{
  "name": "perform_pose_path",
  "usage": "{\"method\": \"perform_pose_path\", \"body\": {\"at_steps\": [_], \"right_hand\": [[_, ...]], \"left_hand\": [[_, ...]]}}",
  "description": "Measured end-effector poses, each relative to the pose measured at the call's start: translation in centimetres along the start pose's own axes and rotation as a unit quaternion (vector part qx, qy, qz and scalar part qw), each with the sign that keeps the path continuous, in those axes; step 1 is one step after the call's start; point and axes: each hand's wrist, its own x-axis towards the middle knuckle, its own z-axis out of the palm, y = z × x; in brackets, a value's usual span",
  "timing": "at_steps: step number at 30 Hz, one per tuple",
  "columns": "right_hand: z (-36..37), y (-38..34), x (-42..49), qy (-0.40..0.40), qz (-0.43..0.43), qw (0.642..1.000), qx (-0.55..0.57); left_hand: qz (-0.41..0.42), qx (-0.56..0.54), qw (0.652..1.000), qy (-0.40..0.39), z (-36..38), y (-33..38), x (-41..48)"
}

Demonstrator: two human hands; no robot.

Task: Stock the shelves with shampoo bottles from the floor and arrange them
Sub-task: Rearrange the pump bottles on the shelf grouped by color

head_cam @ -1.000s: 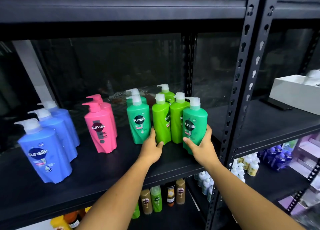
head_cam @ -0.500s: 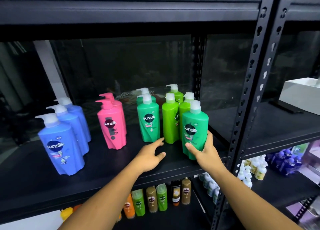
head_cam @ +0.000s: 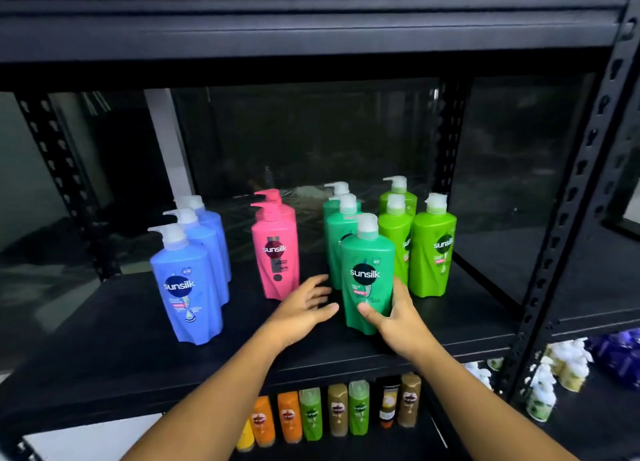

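Shampoo bottles point(head_cam: 204, 242): sorted by colour into front-to-back files on the shelf point(head_cam: 104, 356), labels turned outward for reading from the aisle. Far left: blue file point(head_cam: 188, 287), three deep. Next: pink file point(head_cam: 275, 252), two deep. Left hand point(head_cam: 301, 310): spread, palm down, low over the shelf just beside the teal bottle point(head_cam: 367, 277), gripping nothing; probably poised to steady or square that bottle. Teal bottle: upright near the shelf front, heading its own file, two matching bottles behind. Right hand point(head_cam: 398, 316): wrapped round the lower body, thumb across the front; low grip likely chosen for sliding without tipping. Far right: light-green group point(head_cam: 431, 249), three bottles, just beside the teal file.
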Motion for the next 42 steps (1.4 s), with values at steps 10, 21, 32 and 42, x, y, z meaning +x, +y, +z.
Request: {"method": "perform_pose_path", "body": {"at_steps": [10, 21, 32, 42], "right_hand": [[0.4, -0.6, 0.0, 0.002, -0.009, 1.000, -0.007], [1.1, 0.1, 0.0, 0.016, 0.028, 0.999, -0.023], [1.6, 0.0, 0.1, 0.019, 0.039, 0.999, -0.033], [2.1, -0.1, 0.3, 0.028, 0.035, 0.998, -0.042]], "left_hand": [[0.045, 0.212, 0.976, 0.004, 1.8, -1.9, 0.3], [0.065, 0.238, 0.968, 0.038, 1.4, -1.7, -0.2], [0.049, 0.255, 0.964, 0.055, 1.5, -1.5, -0.3], [0.033, 0.257, 0.963, 0.067, 1.5, -1.8, 0.2]]}}
